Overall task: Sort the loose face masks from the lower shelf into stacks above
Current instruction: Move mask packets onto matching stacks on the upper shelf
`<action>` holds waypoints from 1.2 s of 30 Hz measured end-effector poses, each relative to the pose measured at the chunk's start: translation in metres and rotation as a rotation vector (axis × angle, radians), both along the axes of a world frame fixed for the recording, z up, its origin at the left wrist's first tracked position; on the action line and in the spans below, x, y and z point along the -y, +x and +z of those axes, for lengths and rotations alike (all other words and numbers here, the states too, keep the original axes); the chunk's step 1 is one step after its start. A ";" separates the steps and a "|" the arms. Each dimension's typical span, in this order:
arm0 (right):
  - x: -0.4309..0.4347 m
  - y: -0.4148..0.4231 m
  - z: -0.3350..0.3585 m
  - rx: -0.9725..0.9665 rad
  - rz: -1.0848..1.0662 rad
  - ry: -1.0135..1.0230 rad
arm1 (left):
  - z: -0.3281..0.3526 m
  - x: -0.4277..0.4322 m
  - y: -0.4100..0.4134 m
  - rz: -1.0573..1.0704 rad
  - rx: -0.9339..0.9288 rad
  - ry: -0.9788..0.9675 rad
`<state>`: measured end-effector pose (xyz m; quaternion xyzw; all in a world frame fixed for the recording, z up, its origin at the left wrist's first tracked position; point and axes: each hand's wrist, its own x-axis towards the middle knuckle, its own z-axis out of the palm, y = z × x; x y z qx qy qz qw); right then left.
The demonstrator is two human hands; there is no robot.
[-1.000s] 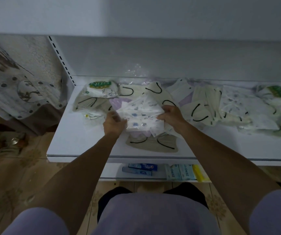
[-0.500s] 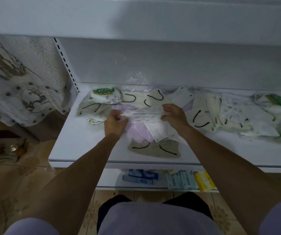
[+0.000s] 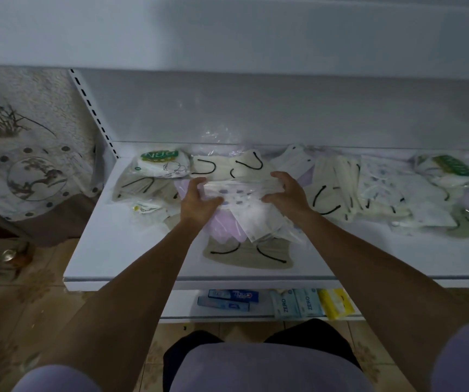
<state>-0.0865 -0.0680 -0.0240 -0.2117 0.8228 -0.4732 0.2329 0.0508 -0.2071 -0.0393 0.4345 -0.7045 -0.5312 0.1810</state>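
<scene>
A dim white shelf unit: the upper shelf (image 3: pixel 227 38) overhangs a lower shelf (image 3: pixel 143 250) strewn end to end with wrapped face masks. At its middle you hold a bundle of dotted masks (image 3: pixel 239 193) just over the heap. Your left hand (image 3: pixel 196 205) is curled round one end and your right hand (image 3: pixel 287 193) is spread and clamped on the other. Square the edges between both palms, hold the slippery wrappers level, and lift clear of the lilac mask (image 3: pixel 222 224) beneath before raising the bundle. Count: two green-labelled packs (image 3: pixel 161 162), one toward each end, and one beige mask (image 3: pixel 247 253) alone at the front edge. The bundle's own number cannot be told.
</scene>
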 end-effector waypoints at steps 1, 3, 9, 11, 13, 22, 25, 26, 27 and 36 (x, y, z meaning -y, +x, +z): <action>-0.002 0.000 -0.004 -0.007 0.007 0.014 | -0.002 -0.001 0.000 0.005 0.016 0.016; -0.003 -0.003 -0.010 -0.019 0.028 0.022 | -0.005 -0.002 -0.002 -0.003 0.090 -0.005; 0.000 0.006 0.006 -0.102 0.099 0.193 | 0.004 -0.002 0.004 -0.005 0.251 -0.184; -0.001 0.010 0.022 -0.070 0.054 0.192 | 0.021 0.003 0.010 -0.043 0.243 -0.216; -0.001 0.013 0.034 -0.049 -0.018 0.173 | 0.039 0.009 0.015 -0.065 0.220 -0.226; -0.075 0.071 0.084 -0.176 -0.535 0.044 | 0.078 -0.013 0.006 -0.559 -0.024 -0.051; -0.136 0.096 0.119 -0.314 -0.682 0.072 | 0.099 -0.064 -0.003 -0.754 -0.086 0.024; -0.153 0.105 0.131 -0.337 -0.722 0.093 | 0.107 -0.083 -0.004 -0.813 -0.102 0.035; -0.170 0.115 0.140 -0.349 -0.767 0.098 | 0.116 -0.101 -0.006 -0.872 -0.108 0.026; -0.295 0.174 0.221 -0.403 -1.072 0.146 | 0.192 -0.230 -0.012 -1.138 -0.319 -0.237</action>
